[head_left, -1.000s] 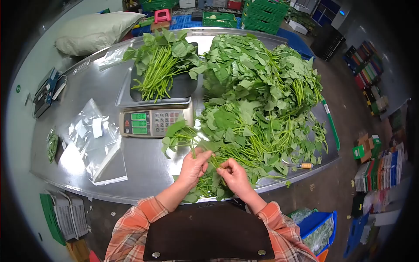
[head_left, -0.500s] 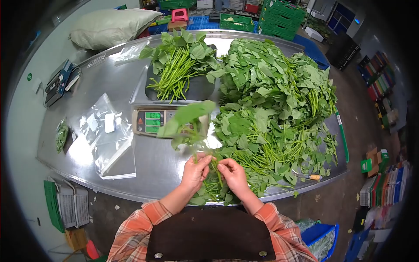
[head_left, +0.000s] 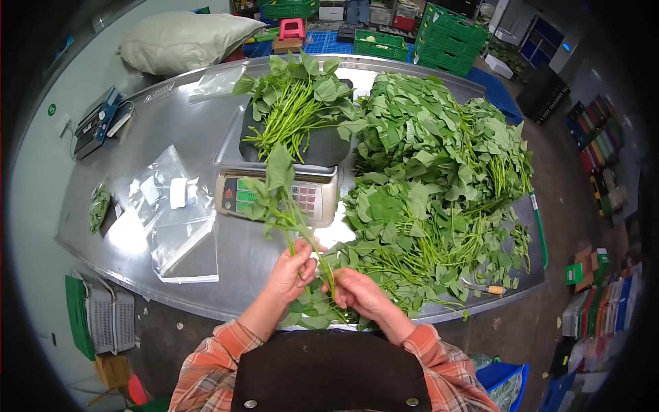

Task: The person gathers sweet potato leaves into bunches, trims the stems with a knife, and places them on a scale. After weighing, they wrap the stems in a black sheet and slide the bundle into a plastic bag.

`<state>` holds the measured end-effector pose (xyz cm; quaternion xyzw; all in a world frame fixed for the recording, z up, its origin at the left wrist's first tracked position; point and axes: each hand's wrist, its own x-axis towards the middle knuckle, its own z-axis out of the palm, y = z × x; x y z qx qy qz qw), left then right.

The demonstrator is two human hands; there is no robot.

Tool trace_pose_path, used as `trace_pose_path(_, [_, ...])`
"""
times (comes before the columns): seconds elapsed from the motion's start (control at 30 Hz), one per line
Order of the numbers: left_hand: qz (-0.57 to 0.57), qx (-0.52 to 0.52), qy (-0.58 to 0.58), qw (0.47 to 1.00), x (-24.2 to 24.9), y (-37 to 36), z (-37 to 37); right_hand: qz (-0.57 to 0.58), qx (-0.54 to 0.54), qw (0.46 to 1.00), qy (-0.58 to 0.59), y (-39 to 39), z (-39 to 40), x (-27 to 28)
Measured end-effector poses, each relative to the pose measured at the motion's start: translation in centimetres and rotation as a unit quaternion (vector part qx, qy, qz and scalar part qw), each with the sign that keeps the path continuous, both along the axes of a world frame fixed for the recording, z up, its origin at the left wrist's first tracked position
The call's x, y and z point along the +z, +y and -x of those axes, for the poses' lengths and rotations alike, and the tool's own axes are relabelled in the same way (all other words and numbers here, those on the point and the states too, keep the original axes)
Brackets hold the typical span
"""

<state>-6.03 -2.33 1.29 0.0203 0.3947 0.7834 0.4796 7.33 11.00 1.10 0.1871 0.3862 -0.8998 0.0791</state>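
My left hand (head_left: 292, 273) is closed around a few leafy green stalks (head_left: 280, 180), whose leaves stand up in front of the scale (head_left: 319, 196). The fingers of my right hand (head_left: 360, 292) pinch the lower part of a stalk beside it. Below and between my hands lie loose leaves at the table edge. A big heap of leafy greens (head_left: 439, 158) spreads to the right, its nearest stems close to my right hand. On the scale's dark pan (head_left: 329, 147) rests a bunch of greens (head_left: 292, 103), stems toward me.
Clear plastic bags (head_left: 185, 247) lie on the metal table (head_left: 123, 178) at left, near a small bagged bunch (head_left: 99, 206). A blue-and-black device (head_left: 98, 123) stands at the far left. A hooked tool (head_left: 494, 290) lies at the front right. Green crates (head_left: 449, 38) are stacked behind.
The stalks in my left hand, blurred before, are now held steady and more upright. My right hand has moved slightly down and away from my left. The view has shifted a little.
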Motion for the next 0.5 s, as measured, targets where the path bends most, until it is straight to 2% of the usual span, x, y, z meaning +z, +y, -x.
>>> trace_pose_path(0.03, [0.000,-0.020,0.007,1.000,-0.1,0.2,-0.3,-0.047,0.002,0.999,0.012,-0.2,0.3,-0.4])
trace_pose_path(0.1, [0.035,0.044,0.004,0.998,1.5,0.9,-1.0,-0.138,0.010,0.990,0.038,-0.7,1.1,-1.3])
trace_pose_path(0.13, [0.056,0.068,0.005,0.996,1.8,1.0,-1.3,-0.267,-0.050,0.961,0.041,-1.2,1.3,-1.4])
trace_pose_path(0.17, [0.076,0.092,0.005,0.993,2.0,1.0,-1.5,-0.336,-0.063,0.939,0.042,-1.4,1.5,-1.5])
trace_pose_path(0.23, [0.121,0.106,0.043,0.986,1.4,0.9,-1.8,-0.469,-0.088,0.878,0.043,-1.7,1.7,-1.8])
trace_pose_path(0.3, [0.153,0.118,0.061,0.979,0.6,0.8,-1.5,-0.547,-0.109,0.824,0.102,-2.1,1.4,-0.8])
trace_pose_path(0.43, [0.156,0.223,-0.010,0.962,-1.3,0.2,0.5,-0.600,-0.211,0.729,0.254,-2.3,0.8,1.2])
trace_pose_path(0.47, [0.134,0.205,-0.001,0.970,-1.3,-0.5,1.5,-0.580,-0.211,0.743,0.259,-2.2,0.4,2.0])
trace_pose_path(0.5, [0.134,0.174,0.025,0.975,-1.2,-0.8,1.4,-0.552,-0.192,0.779,0.225,-1.9,0.6,2.0])
